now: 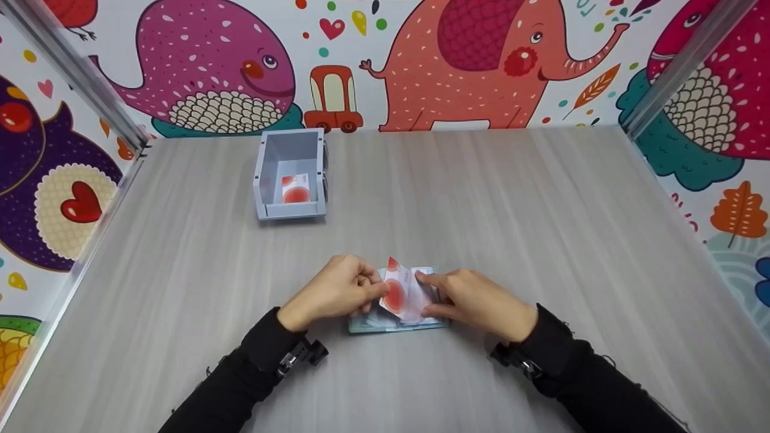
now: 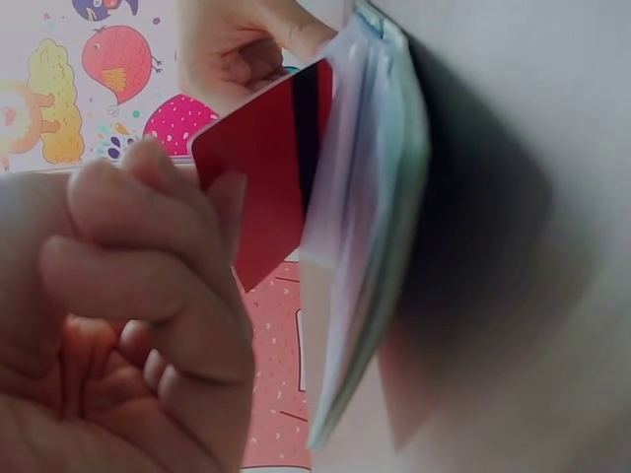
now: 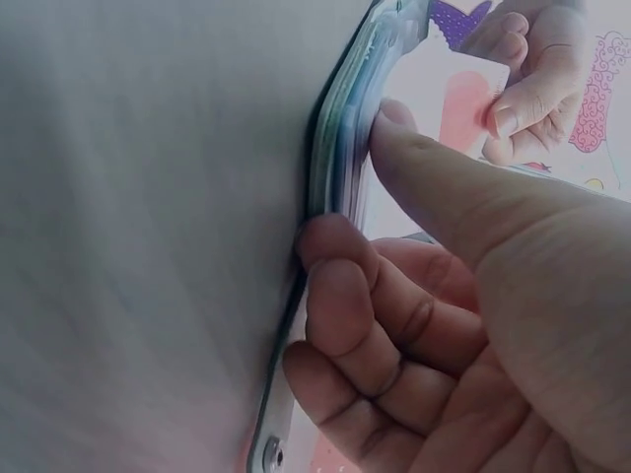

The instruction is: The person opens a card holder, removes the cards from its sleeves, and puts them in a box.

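A card holder point(image 1: 368, 325) with clear sleeves and a pale green cover lies open on the table. My left hand point(image 1: 340, 287) pinches a white card with red circles point(image 1: 394, 296) by its outer edge, tilted up over the sleeves. Seen from the left wrist, the card's back point(image 2: 246, 163) is red with a black stripe, and its far edge meets the sleeves; how far it is inside them I cannot tell. On the other side, my right hand point(image 1: 478, 300) grips the holder's sleeves between thumb and fingers. A metal snap point(image 3: 274, 453) shows on the cover.
A grey open bin point(image 1: 292, 210) stands at the back left of the table, with a similar red-and-white card point(image 1: 296, 189) inside. Printed panels with cartoon animals enclose the table at the back and sides.
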`<move>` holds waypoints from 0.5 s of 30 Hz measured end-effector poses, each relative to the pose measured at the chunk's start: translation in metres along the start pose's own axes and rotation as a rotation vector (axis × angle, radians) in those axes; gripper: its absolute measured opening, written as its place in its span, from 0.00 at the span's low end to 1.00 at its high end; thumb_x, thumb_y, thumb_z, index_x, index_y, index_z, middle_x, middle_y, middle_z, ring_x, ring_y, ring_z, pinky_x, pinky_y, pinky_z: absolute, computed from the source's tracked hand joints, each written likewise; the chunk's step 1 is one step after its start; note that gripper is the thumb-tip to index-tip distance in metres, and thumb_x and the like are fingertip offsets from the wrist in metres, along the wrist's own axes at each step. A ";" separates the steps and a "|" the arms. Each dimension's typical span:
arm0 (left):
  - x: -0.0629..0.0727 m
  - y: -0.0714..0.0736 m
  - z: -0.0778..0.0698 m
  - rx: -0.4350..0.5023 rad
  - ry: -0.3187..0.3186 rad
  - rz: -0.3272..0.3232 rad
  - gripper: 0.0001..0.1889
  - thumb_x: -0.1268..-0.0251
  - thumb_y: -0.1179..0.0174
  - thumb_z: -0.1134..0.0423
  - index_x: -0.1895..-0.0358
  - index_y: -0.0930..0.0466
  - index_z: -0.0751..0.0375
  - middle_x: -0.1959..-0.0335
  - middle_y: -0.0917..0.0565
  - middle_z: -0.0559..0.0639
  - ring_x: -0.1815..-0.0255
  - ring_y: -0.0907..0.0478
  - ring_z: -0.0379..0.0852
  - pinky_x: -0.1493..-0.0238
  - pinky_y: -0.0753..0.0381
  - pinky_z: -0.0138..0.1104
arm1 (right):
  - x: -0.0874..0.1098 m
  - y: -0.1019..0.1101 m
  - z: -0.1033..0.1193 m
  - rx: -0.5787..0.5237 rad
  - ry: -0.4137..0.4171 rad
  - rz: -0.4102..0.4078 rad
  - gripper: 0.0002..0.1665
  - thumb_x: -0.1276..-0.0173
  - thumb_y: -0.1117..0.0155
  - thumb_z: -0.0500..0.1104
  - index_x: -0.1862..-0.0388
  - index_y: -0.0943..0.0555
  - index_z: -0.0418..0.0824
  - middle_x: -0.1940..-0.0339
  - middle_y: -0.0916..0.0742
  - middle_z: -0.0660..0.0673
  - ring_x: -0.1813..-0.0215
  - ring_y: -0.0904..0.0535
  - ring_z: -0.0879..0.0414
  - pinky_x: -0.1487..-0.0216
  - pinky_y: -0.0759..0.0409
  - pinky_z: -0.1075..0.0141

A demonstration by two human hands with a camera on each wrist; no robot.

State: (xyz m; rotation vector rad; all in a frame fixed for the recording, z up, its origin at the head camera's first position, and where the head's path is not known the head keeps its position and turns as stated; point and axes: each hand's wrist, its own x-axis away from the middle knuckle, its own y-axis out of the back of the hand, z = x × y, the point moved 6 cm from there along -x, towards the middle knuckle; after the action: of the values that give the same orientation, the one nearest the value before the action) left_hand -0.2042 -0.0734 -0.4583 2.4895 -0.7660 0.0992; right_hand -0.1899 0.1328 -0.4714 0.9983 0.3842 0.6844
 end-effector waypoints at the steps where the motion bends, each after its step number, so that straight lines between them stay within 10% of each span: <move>1: 0.000 0.001 0.000 -0.002 -0.003 -0.003 0.13 0.25 0.32 0.60 0.71 0.13 0.58 0.87 0.22 0.41 0.89 0.27 0.36 0.82 0.29 0.27 | 0.000 0.000 0.000 -0.003 0.000 0.002 0.36 0.29 0.23 0.48 0.29 0.21 0.30 0.82 0.29 0.58 0.78 0.41 0.71 0.75 0.40 0.75; 15: 0.002 0.013 -0.001 -0.008 0.009 -0.043 0.13 0.25 0.33 0.60 0.71 0.13 0.58 0.86 0.21 0.41 0.89 0.28 0.35 0.82 0.28 0.27 | 0.002 0.003 0.000 -0.012 0.013 0.007 0.35 0.30 0.22 0.48 0.33 0.19 0.27 0.82 0.23 0.55 0.77 0.38 0.71 0.73 0.34 0.75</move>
State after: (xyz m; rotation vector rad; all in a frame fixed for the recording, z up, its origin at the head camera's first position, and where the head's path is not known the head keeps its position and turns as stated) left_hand -0.2097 -0.0826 -0.4510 2.4954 -0.7071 0.0916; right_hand -0.1896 0.1356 -0.4685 0.9847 0.3877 0.6989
